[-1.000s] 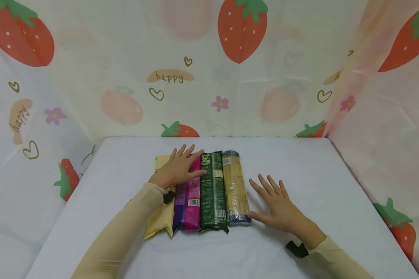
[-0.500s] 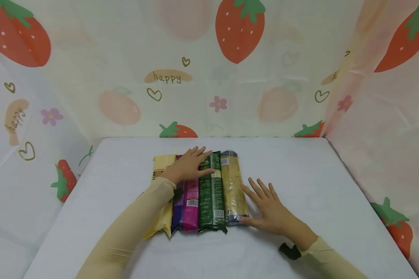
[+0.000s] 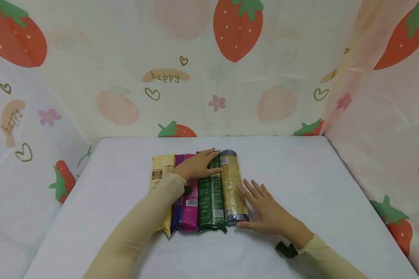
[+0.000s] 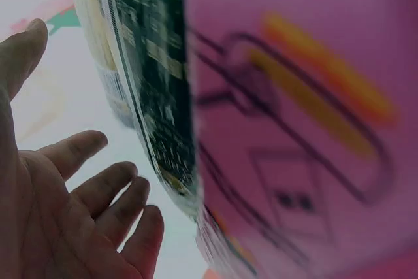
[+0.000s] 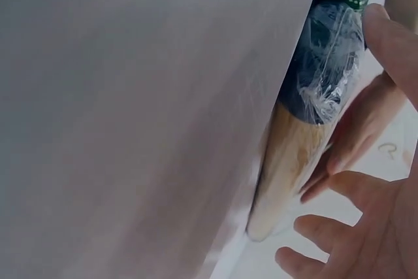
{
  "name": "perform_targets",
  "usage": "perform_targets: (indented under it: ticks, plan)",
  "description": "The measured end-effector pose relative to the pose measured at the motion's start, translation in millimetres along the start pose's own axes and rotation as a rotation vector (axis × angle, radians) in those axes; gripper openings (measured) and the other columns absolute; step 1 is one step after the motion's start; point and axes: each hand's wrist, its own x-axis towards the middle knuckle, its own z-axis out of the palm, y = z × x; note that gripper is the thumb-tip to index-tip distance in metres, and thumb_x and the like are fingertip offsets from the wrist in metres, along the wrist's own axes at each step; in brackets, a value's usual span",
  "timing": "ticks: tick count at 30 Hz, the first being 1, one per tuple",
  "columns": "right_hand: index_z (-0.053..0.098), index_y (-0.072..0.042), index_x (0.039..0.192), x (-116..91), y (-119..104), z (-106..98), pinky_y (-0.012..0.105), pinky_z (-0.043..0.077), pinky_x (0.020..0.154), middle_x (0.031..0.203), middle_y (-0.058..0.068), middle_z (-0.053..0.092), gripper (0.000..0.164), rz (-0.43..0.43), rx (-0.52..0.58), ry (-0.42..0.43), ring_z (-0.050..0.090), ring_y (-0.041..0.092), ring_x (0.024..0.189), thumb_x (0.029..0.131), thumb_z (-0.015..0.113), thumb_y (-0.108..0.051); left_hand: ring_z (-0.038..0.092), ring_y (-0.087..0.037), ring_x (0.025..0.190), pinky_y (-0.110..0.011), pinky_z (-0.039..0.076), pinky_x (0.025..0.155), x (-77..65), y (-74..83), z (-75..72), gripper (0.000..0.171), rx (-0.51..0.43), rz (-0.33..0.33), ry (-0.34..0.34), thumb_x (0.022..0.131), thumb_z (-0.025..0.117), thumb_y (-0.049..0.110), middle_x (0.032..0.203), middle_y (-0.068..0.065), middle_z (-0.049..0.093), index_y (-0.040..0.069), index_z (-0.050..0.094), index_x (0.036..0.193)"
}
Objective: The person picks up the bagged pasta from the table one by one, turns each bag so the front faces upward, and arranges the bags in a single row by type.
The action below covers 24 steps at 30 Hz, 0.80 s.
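Several long packs lie side by side on the white table. At the left is a yellow pack [image 3: 163, 164], then a purple and pink pack [image 3: 190, 217], then a dark green pack [image 3: 211, 209]. The rightmost is a clear pack of dried noodles [image 3: 234, 190] with dark blue ends. My left hand [image 3: 199, 164] hovers over the pink and green packs, fingers straight and spread. In the left wrist view its palm faces the green pack [image 4: 157, 70], holding nothing. Beside the noodle pack's right edge is my right hand [image 3: 269, 211], fingers spread, thumb near the lower end.
The white table [image 3: 300, 166] reaches back to a cloth wall [image 3: 286, 50] printed with strawberries and hearts. Similar cloth hangs at both sides. My left sleeve [image 3: 136, 232] covers part of the yellow pack.
My left hand has moved right, from above the yellow and pink packs to over the green one. My right hand has shifted slightly left toward the noodle pack. The packs keep their places.
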Motion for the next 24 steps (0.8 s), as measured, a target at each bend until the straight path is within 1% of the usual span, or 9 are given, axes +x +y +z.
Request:
perform_targets:
  ticks: [3,5,7,9,12,14,17,21,24]
  plan:
    - [0.024,-0.013,0.172,1.4,-1.7,-0.1,0.07,0.02,0.126,0.177,0.02,0.02,0.116,-0.01,0.011,-0.02,0.021,0.049,0.161,0.088,0.075,-0.074,0.019,-0.036,0.164,-0.062,0.029,0.127,7.0,2.9,2.4,0.085,-0.015,-0.003,-0.017,0.108,0.055,0.062,0.18,-0.008,0.014,0.022,0.021,0.174]
    - [0.024,-0.012,0.172,2.5,-3.2,-0.6,0.069,0.022,0.127,0.177,0.021,0.02,0.116,-0.018,0.014,-0.026,0.022,0.049,0.16,0.088,0.076,-0.073,0.019,-0.035,0.164,-0.061,0.028,0.127,11.8,4.4,3.8,0.085,-0.017,-0.001,-0.016,0.108,0.054,0.063,0.18,-0.006,0.015,0.022,0.021,0.174]
    - [0.024,-0.013,0.172,4.0,-4.7,-1.5,0.067,0.026,0.126,0.177,0.02,0.02,0.117,-0.018,0.012,-0.031,0.024,0.048,0.16,0.087,0.078,-0.072,0.019,-0.034,0.164,-0.06,0.028,0.128,16.2,6.1,4.4,0.085,-0.021,0.003,-0.011,0.107,0.055,0.063,0.18,-0.005,0.015,0.023,0.02,0.174]
    - [0.024,-0.012,0.172,5.8,-6.7,-2.3,0.066,0.033,0.123,0.177,0.02,0.019,0.118,-0.013,0.02,-0.04,0.026,0.048,0.159,0.087,0.079,-0.071,0.02,-0.033,0.164,-0.059,0.028,0.128,20.2,7.0,5.7,0.085,-0.018,0.009,-0.006,0.108,0.053,0.063,0.18,-0.005,0.015,0.023,0.02,0.174]
    - [0.023,-0.012,0.173,8.1,-9.9,-3.7,0.065,0.044,0.116,0.178,0.02,0.017,0.119,0.021,0.046,-0.074,0.03,0.046,0.158,0.086,0.08,-0.071,0.021,-0.032,0.164,-0.057,0.029,0.128,24.3,8.9,7.1,0.085,-0.008,0.02,-0.006,0.108,0.053,0.063,0.18,-0.005,0.015,0.021,0.019,0.174]
    - [0.023,-0.011,0.172,9.0,-11.9,-4.4,0.064,0.049,0.111,0.177,0.021,0.017,0.12,0.048,0.063,-0.1,0.032,0.046,0.157,0.086,0.081,-0.07,0.021,-0.032,0.164,-0.055,0.029,0.128,26.3,10.3,7.9,0.085,0.0,0.024,-0.005,0.109,0.052,0.062,0.18,-0.005,0.014,0.02,0.018,0.174]
    - [0.023,-0.007,0.172,10.2,-14.9,-5.3,0.062,0.051,0.108,0.177,0.023,0.016,0.122,0.094,0.079,-0.137,0.034,0.046,0.156,0.085,0.082,-0.069,0.022,-0.032,0.164,-0.055,0.028,0.129,28.6,13.6,7.8,0.085,0.0,0.017,-0.004,0.109,0.053,0.061,0.18,-0.005,0.014,0.018,0.018,0.174]
    - [0.023,-0.002,0.17,12.5,-20.4,-7.0,0.06,0.053,0.108,0.177,0.025,0.014,0.126,0.143,0.107,-0.173,0.036,0.046,0.154,0.083,0.086,-0.066,0.022,-0.033,0.163,-0.053,0.026,0.13,31.3,18.0,7.3,0.085,-0.001,-0.003,-0.019,0.109,0.052,0.06,0.18,-0.006,0.015,0.016,0.019,0.174]
    - [0.022,-0.001,0.17,14.4,-23.5,-7.6,0.059,0.053,0.107,0.177,0.025,0.013,0.128,0.169,0.124,-0.185,0.038,0.047,0.154,0.081,0.089,-0.064,0.022,-0.033,0.163,-0.051,0.025,0.131,33.7,19.2,7.8,0.085,-0.008,-0.011,-0.032,0.11,0.051,0.06,0.18,-0.008,0.017,0.014,0.019,0.173]
